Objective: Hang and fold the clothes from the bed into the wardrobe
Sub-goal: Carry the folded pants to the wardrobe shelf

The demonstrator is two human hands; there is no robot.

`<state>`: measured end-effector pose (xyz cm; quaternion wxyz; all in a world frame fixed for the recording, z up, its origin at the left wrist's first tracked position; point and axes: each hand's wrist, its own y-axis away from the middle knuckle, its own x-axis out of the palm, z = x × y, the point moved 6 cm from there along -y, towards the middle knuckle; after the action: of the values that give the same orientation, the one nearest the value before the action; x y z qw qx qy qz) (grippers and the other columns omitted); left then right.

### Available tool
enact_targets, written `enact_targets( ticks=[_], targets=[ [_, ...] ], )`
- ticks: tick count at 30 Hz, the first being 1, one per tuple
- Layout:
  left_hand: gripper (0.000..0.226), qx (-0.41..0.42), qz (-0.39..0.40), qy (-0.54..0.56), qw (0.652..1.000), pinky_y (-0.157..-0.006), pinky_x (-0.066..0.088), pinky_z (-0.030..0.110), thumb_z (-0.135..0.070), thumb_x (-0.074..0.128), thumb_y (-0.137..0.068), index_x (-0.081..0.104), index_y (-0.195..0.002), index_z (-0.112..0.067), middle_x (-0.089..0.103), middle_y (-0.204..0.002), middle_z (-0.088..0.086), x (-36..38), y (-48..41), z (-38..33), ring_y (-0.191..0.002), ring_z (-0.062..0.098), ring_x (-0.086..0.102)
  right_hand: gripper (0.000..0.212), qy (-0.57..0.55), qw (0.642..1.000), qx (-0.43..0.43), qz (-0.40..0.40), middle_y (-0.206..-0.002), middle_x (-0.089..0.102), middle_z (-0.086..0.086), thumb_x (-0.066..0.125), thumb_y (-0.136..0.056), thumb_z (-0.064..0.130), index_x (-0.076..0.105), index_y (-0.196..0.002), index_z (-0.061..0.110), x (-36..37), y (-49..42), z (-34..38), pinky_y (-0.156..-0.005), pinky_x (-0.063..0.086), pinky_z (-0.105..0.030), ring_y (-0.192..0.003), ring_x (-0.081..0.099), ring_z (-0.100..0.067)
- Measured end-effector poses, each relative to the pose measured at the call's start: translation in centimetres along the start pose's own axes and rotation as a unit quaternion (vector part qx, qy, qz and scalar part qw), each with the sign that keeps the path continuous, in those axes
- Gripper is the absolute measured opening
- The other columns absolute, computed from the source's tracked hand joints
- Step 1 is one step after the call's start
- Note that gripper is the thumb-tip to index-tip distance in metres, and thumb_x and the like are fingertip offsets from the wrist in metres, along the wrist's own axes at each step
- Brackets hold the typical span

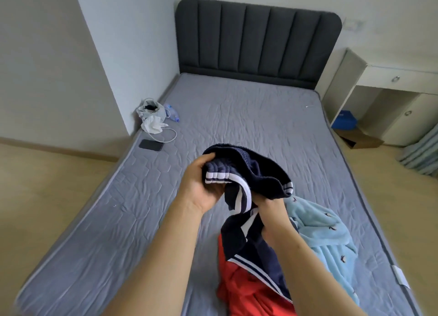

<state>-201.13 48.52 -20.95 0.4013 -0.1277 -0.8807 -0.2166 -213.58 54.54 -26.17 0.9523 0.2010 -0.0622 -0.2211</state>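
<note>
Gripping a soft, light navy garment (246,173) above the bed (237,116), left hand (201,187) and right hand (272,211) close on its striped band; 2 garments lie at 5 o'clock.

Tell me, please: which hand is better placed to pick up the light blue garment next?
The right hand, probably. The light blue garment lies just beside it on the bed, while the left hand is on the far side of the navy garment that both hands hold.
</note>
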Motion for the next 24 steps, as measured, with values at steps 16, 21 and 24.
enact_targets(
  ticks=[16,21,24],
  targets=[
    [0.007,0.069,0.014,-0.02,0.997,-0.061,0.048,0.022,-0.015,0.042,-0.073,0.048,-0.07,-0.012,0.045,-0.071,0.008,-13.9,2.9,-21.7,-0.065,0.015,0.048,0.033,-0.112,0.972,-0.078,0.191,-0.067,0.069,-0.001,0.055,-0.084,0.006,0.071,-0.063,0.026,26.4,3.0,2.1,-0.055,0.053,-0.026,-0.066,0.068,-0.015],
    [0.052,-0.015,-0.061,-0.091,0.994,-0.044,0.044,0.017,-0.012,0.043,-0.092,0.051,-0.041,-0.009,0.048,-0.036,0.002,-15.6,2.0,-18.7,-0.033,0.01,0.047,0.034,-0.091,0.987,-0.132,0.001,-0.058,0.066,0.006,0.055,-0.08,-0.005,0.068,-0.063,0.021,21.9,2.7,1.6,-0.048,0.05,-0.021,-0.056,0.064,-0.008],
    [0.016,0.016,-0.138,-0.339,0.931,-0.073,0.05,0.034,-0.007,0.05,-0.088,0.063,-0.085,-0.014,0.067,-0.085,0.012,-17.0,1.8,-17.9,-0.077,0.025,0.063,0.027,-0.105,0.982,-0.148,-0.052,-0.062,0.068,0.008,0.06,-0.081,0.004,0.069,-0.07,0.027,19.3,3.1,1.6,-0.05,0.05,-0.018,-0.06,0.066,-0.005]
  ],
)
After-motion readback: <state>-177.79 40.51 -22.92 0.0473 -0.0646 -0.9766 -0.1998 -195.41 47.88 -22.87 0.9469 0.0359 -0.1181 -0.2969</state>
